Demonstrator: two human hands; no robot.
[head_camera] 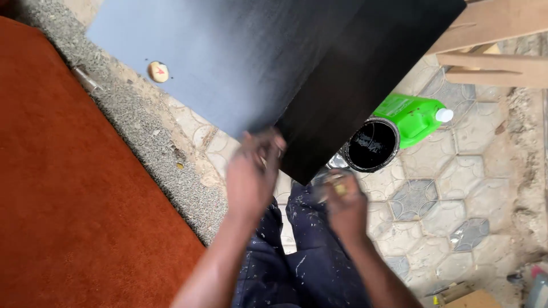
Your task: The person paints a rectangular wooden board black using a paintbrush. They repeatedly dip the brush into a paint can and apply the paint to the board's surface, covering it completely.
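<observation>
A large black-painted board (274, 63) fills the top of the head view, its near corner pointing down toward me. My left hand (251, 171) is at that corner's left edge, fingers curled against the board; it is blurred and I cannot tell whether it grips anything. My right hand (342, 202) hovers just below the corner and is closed on a small pale, blurred object (337, 185). An open can of black paint (372, 144) stands on the paving just right of the board's corner.
A green plastic jug (414, 117) with a white cap lies behind the can. Bare wooden frame pieces (496, 45) sit at top right. An orange-brown carpet (68, 188) covers the left, edged by a gravel strip. My paint-spattered trousers (302, 262) are below.
</observation>
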